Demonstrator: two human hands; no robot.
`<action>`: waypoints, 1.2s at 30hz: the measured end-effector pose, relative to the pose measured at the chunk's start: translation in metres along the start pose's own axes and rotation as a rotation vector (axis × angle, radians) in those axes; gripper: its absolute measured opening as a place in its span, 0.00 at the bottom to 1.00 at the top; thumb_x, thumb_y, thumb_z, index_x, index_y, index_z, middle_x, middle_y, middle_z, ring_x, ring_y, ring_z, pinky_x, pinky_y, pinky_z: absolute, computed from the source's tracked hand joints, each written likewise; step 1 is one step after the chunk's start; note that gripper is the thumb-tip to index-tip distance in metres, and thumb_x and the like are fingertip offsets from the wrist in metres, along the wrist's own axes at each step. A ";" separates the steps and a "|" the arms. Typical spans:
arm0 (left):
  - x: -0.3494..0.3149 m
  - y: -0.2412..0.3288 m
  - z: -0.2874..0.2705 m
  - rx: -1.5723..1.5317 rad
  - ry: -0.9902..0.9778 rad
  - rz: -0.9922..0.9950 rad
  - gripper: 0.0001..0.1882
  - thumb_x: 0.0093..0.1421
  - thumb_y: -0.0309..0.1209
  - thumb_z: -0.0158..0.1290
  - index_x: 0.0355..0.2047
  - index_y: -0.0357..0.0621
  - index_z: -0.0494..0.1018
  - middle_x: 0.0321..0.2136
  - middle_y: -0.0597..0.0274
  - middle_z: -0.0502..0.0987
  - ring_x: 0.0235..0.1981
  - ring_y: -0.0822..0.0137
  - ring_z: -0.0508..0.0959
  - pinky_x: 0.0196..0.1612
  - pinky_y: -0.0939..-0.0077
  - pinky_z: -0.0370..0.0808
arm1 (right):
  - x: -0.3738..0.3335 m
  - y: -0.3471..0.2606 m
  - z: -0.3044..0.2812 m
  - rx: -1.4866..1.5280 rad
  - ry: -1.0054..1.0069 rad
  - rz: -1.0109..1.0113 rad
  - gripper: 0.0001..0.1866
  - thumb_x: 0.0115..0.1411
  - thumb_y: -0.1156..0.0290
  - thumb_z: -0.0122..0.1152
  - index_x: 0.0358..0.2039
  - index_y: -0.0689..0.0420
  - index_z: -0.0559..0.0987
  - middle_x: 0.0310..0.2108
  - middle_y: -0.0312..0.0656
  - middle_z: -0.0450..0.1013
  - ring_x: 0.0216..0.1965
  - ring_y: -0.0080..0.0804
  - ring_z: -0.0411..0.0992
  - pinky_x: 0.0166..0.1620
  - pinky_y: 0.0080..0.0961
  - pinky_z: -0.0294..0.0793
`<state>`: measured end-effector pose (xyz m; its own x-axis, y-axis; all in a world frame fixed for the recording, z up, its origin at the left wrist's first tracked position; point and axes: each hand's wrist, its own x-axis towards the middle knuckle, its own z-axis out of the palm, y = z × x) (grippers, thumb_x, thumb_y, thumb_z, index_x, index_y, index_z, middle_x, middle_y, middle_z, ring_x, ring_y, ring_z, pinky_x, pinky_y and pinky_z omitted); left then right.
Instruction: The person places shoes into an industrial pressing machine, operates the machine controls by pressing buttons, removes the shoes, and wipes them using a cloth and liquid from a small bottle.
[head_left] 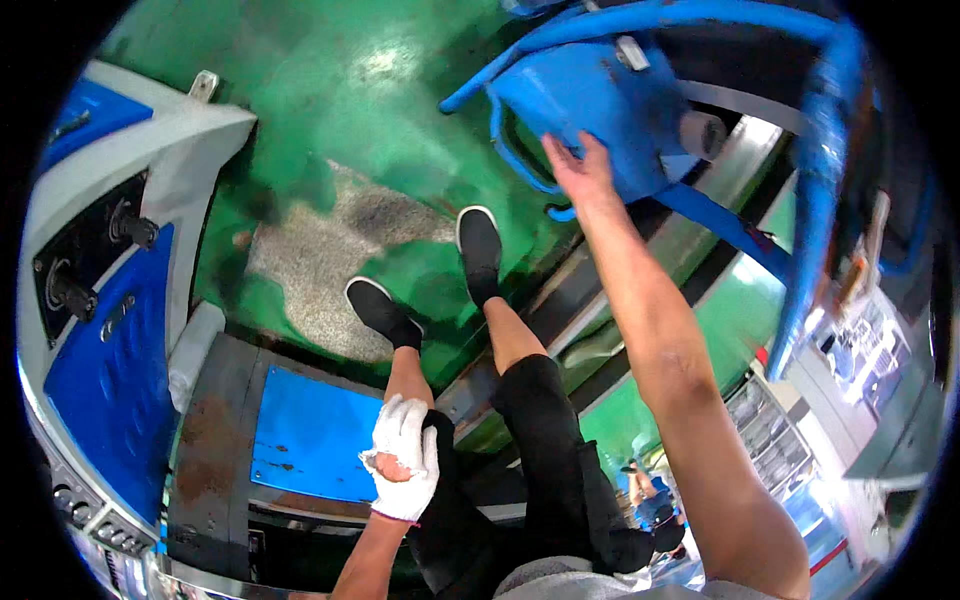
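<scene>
My right hand (583, 172) is bare and stretched out, its fingers apart against the near left side of a blue-painted metal housing (600, 100). Whether the fingertips press on it or only hover is hard to tell. A blue tube frame (690, 12) curves around and over this housing, and a grey cylindrical part (702, 135) sticks out at its right. Low in the picture my left hand (402, 460) wears a white knitted glove with a hole showing skin. It rests by my left knee, fingers loosely extended, with nothing seen in it.
At left stands a grey-and-blue machine cabinet (115, 330) with black knobs. A blue plate (320, 432) lies beside my left leg. Metal rails (560, 310) run diagonally under my legs. The green floor (330, 110) has a worn grey patch. Another person (655, 500) appears far off at lower right.
</scene>
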<state>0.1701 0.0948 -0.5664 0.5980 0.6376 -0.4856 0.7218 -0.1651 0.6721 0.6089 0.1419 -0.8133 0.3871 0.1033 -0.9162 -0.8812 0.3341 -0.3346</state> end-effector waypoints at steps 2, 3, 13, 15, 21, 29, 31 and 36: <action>0.007 -0.006 0.005 -0.011 0.005 0.001 0.20 0.56 0.20 0.60 0.51 0.39 0.74 0.49 0.48 0.77 0.55 0.43 0.75 0.57 0.54 0.73 | 0.006 -0.004 0.003 0.029 0.010 -0.091 0.25 0.67 0.72 0.54 0.60 0.69 0.65 0.62 0.62 0.61 0.65 0.58 0.61 0.64 0.53 0.72; 0.012 -0.007 0.006 -0.022 0.014 0.014 0.20 0.56 0.19 0.59 0.50 0.39 0.74 0.48 0.48 0.77 0.54 0.43 0.76 0.56 0.55 0.74 | 0.003 -0.014 0.005 0.084 0.044 -0.049 0.23 0.66 0.74 0.54 0.59 0.70 0.66 0.61 0.62 0.63 0.64 0.57 0.63 0.63 0.52 0.74; 0.007 -0.012 0.003 0.007 -0.034 -0.045 0.21 0.57 0.22 0.60 0.52 0.40 0.73 0.49 0.49 0.76 0.55 0.45 0.75 0.55 0.58 0.74 | -0.106 -0.038 -0.021 -0.587 -0.296 -0.668 0.21 0.65 0.81 0.51 0.59 0.71 0.70 0.57 0.54 0.71 0.61 0.47 0.70 0.61 0.41 0.75; 0.007 -0.011 0.001 -0.006 -0.020 -0.045 0.21 0.57 0.21 0.60 0.52 0.40 0.73 0.49 0.48 0.76 0.54 0.45 0.76 0.54 0.58 0.75 | -0.081 -0.059 -0.007 -1.188 -0.223 -1.108 0.19 0.65 0.79 0.53 0.56 0.70 0.75 0.59 0.53 0.72 0.58 0.44 0.73 0.59 0.36 0.75; 0.009 -0.014 0.000 -0.032 -0.016 -0.099 0.20 0.56 0.22 0.61 0.50 0.40 0.74 0.49 0.45 0.77 0.53 0.44 0.77 0.52 0.56 0.76 | -0.017 -0.058 0.046 -1.710 -0.380 -1.236 0.18 0.68 0.73 0.52 0.56 0.66 0.75 0.56 0.57 0.75 0.56 0.46 0.75 0.58 0.37 0.74; 0.015 -0.014 -0.005 -0.100 -0.035 -0.134 0.20 0.54 0.19 0.61 0.48 0.41 0.74 0.45 0.45 0.77 0.50 0.41 0.78 0.50 0.55 0.76 | 0.088 -0.045 0.095 -2.430 -0.468 -1.414 0.11 0.66 0.73 0.50 0.44 0.65 0.74 0.45 0.65 0.74 0.47 0.64 0.73 0.49 0.51 0.74; 0.015 -0.014 -0.008 -0.109 -0.054 -0.148 0.21 0.53 0.18 0.61 0.48 0.41 0.74 0.45 0.45 0.77 0.50 0.41 0.78 0.50 0.55 0.76 | 0.098 -0.037 0.095 -2.295 -0.553 -1.445 0.09 0.65 0.72 0.51 0.39 0.65 0.73 0.42 0.68 0.72 0.48 0.65 0.70 0.52 0.54 0.70; 0.018 -0.014 -0.006 -0.126 -0.063 -0.162 0.20 0.53 0.18 0.61 0.47 0.40 0.74 0.45 0.47 0.78 0.51 0.43 0.78 0.51 0.56 0.77 | 0.132 -0.029 0.093 -2.078 -0.572 -1.445 0.16 0.64 0.69 0.53 0.49 0.63 0.75 0.51 0.65 0.72 0.54 0.63 0.69 0.59 0.52 0.66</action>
<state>0.1684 0.1125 -0.5814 0.5013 0.5989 -0.6245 0.7633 0.0338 0.6452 0.7107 0.2330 -0.9046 0.3519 0.9293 -0.1120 0.8611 -0.3683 -0.3505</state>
